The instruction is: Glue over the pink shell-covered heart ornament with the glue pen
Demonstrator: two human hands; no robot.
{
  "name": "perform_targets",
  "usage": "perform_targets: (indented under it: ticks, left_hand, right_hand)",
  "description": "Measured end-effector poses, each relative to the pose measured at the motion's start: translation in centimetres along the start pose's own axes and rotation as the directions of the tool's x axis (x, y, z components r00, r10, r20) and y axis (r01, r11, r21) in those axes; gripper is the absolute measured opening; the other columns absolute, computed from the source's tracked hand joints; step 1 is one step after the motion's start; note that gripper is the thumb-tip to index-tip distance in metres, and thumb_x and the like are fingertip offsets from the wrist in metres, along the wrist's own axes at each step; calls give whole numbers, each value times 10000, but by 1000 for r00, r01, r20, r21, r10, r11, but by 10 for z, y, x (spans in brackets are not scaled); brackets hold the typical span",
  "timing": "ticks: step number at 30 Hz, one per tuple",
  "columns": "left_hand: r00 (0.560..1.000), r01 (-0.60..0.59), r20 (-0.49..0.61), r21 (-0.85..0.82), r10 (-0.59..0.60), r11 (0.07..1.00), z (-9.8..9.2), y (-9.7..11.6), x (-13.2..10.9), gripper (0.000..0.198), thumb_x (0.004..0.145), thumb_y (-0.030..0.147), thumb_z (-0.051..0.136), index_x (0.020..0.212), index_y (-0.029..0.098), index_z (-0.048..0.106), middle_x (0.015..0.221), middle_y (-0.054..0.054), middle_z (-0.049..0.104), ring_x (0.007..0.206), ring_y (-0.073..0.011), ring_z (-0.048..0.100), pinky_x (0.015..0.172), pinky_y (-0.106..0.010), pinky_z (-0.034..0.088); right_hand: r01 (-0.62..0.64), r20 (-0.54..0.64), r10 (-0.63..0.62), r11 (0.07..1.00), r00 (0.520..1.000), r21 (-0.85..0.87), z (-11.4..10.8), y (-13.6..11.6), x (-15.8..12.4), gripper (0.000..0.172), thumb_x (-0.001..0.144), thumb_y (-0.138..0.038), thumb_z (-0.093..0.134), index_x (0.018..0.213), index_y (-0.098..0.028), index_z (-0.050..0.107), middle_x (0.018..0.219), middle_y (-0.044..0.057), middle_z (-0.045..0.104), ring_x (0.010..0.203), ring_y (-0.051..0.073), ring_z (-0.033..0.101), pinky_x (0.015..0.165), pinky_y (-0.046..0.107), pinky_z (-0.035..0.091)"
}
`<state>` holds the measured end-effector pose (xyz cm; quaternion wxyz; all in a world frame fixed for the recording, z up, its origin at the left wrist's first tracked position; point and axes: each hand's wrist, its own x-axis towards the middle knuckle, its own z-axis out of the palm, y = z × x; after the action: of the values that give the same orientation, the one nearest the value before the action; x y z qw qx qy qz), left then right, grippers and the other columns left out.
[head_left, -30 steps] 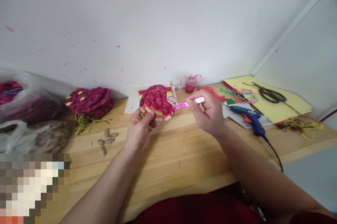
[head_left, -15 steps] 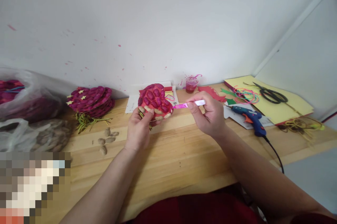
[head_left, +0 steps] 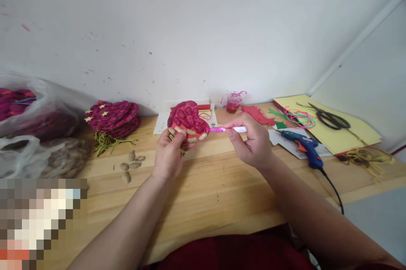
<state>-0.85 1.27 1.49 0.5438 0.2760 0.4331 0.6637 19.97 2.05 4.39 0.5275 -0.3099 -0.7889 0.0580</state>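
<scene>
My left hand [head_left: 171,151] is closed on the lower edge of a round red craft piece [head_left: 187,120] covered with peanuts. Most of its peanuts are painted magenta, while several along the lower edge stay bare tan. Yellow-green strings poke out by my left thumb. In a pinch grip, my right hand [head_left: 252,141] holds a paintbrush [head_left: 234,129] with a white handle and a pink-stained front part. Its tip touches the right edge of the piece. Behind my right hand, a clear cup [head_left: 234,103] of magenta paint stands by the wall.
At left are a stack of painted peanut pieces [head_left: 114,118], loose peanuts [head_left: 127,176] and plastic bags [head_left: 60,122]. To the right lie a blue glue gun [head_left: 312,151] with its cord, black scissors [head_left: 331,120] on yellow paper [head_left: 358,132], coloured strings [head_left: 300,118] and red paper scraps [head_left: 256,114].
The brush tip has shifted slightly left and down against the edge of the piece. The whole view has moved a little. Both hands keep their holds.
</scene>
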Motion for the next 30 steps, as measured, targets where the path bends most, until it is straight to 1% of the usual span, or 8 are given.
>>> perform_targets:
  ticks: [3,7,9,13,17,21,25,30]
  left_hand:
    - [1000,-11,-12,0,11,1000,0,0,0,413,605,279,877,889,168,599,849,-6,704,672,-137,689,566,-243,590]
    - [1000,-19,-9,15,20,1000,-1,1,0,441,611,299,875,920,172,588,870,-10,704,681,-142,694,576,-252,592]
    - [1000,-29,-7,21,29,999,-1,0,0,460,613,312,878,934,172,581,878,-12,704,689,-148,697,576,-257,592]
    - [999,-32,-17,22,32,999,-1,-2,1,461,613,322,877,923,169,572,872,-15,699,692,-150,696,579,-262,593]
    - [999,-27,-24,15,27,1000,-1,-2,1,442,602,309,871,875,175,549,862,-15,695,678,-147,692,579,-265,598]
    - [999,-25,-25,8,25,1000,0,-1,0,440,605,300,872,883,177,554,866,-19,699,660,-140,687,572,-257,596]
    - [999,1,-35,-17,-1,1000,-1,-2,2,398,614,264,863,859,170,564,835,-8,689,649,-121,671,570,-233,592]
    - [999,22,-41,-31,-23,999,-1,-2,3,380,626,237,837,919,157,610,872,-24,709,676,-129,680,554,-228,593]
  right_hand:
    - [14,20,-14,1000,1000,-18,0,0,0,48,942,-191,601,942,-229,629,842,42,687,800,194,636,723,355,486]
    - [20,9,-20,1000,1000,-13,0,-1,0,53,942,-178,602,953,-224,624,850,39,687,795,186,633,717,344,481]
    - [45,4,-45,999,999,-21,0,0,1,56,943,-175,601,962,-221,628,850,36,687,789,183,628,718,341,479]
    - [84,31,-82,995,996,-50,1,1,2,38,942,-173,602,940,-206,621,822,29,675,769,172,619,705,322,476]
    - [84,26,-83,995,996,-50,1,0,1,35,939,-171,604,936,-203,617,819,28,671,767,169,619,700,315,474]
    - [85,-2,-85,995,996,-46,1,1,1,55,938,-163,601,954,-210,626,838,30,675,785,175,621,716,326,480]
    - [71,13,-70,996,997,-55,2,1,0,45,938,-171,605,947,-211,624,828,27,675,783,176,627,712,329,485]
    - [51,-7,-52,998,999,-43,1,2,0,51,941,-173,601,956,-215,626,843,29,682,778,175,628,704,331,484]
